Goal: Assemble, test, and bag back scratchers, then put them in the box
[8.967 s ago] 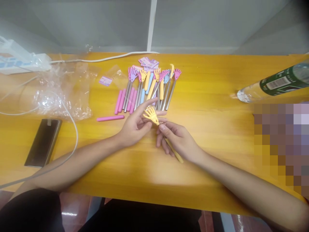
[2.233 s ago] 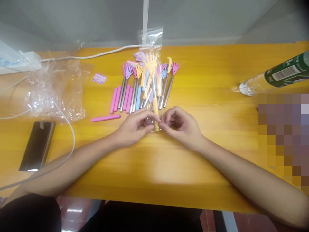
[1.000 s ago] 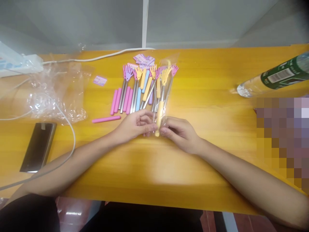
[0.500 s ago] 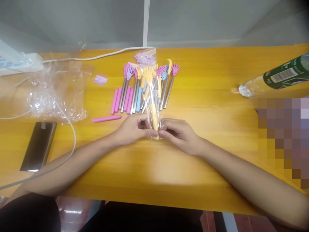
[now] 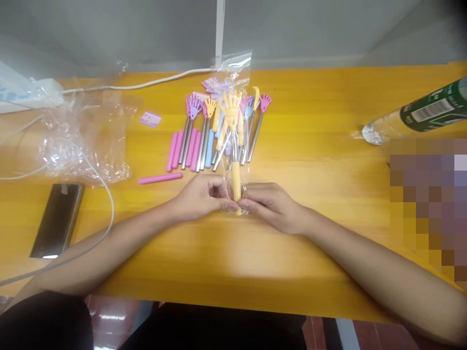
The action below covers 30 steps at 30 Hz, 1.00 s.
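Note:
A yellow back scratcher (image 5: 236,176) with a hand-shaped head and metal shaft stands tilted inside a clear plastic bag (image 5: 241,65). My left hand (image 5: 204,197) pinches the bag and handle's lower end from the left. From the right, my right hand (image 5: 268,204) pinches the same end, its thumb against the bag. Beyond them lie several back scratcher heads on metal shafts, such as a purple one (image 5: 194,108) and a pink one (image 5: 265,103). Loose pink handles (image 5: 171,153) and a blue handle (image 5: 209,149) lie among them; the bag partly covers the middle of the pile.
A pink handle (image 5: 160,178) and a small printed card (image 5: 151,118) lie left of the pile. Farther left are crumpled clear bags (image 5: 87,141), a phone (image 5: 57,221), a white cable (image 5: 112,209) and a power strip (image 5: 51,92). A bottle (image 5: 423,114) lies at right.
The bagged back scratcher has swung more upright, its head shifting slightly right. The bag's top end now stands higher and spread out. Both hands keep nearly the same place.

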{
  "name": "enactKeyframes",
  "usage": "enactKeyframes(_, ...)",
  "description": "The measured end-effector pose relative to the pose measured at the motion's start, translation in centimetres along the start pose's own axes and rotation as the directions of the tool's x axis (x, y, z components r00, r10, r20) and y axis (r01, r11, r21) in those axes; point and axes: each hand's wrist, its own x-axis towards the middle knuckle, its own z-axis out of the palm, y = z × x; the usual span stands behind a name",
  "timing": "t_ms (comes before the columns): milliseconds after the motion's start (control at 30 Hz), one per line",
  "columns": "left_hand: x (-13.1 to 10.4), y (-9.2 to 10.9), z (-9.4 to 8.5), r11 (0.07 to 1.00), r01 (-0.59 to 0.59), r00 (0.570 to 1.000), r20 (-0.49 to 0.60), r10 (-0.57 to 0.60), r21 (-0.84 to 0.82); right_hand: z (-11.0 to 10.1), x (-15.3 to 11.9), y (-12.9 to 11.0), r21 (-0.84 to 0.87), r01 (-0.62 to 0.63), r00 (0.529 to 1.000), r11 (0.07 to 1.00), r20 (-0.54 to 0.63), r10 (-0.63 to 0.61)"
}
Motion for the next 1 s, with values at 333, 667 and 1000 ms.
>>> enactKeyframes(333, 0.0, -0.2, 0.1, 0.999, -0.002, 1.000, 0.015, 0.003, -0.036, 0.2, -0.2, -0.1, 0.024, -0.027, 1.000, 0.999, -0.012, 0.028)
enactKeyframes(667, -0.2, -0.1, -0.1, 0.979, -0.162, 0.979, 0.147, 0.144, 0.121, 0.4, 0.1, -0.3, -0.019, -0.007, 0.991, 1.000, -0.131, 0.005)
enactKeyframes(1000, -0.8, 0.1, -0.1, 0.957, -0.192, 0.975, 0.158, 0.160, 0.217, 0.1, -0.1, -0.2, 0.022, -0.018, 0.996, 1.000, -0.086, 0.020)
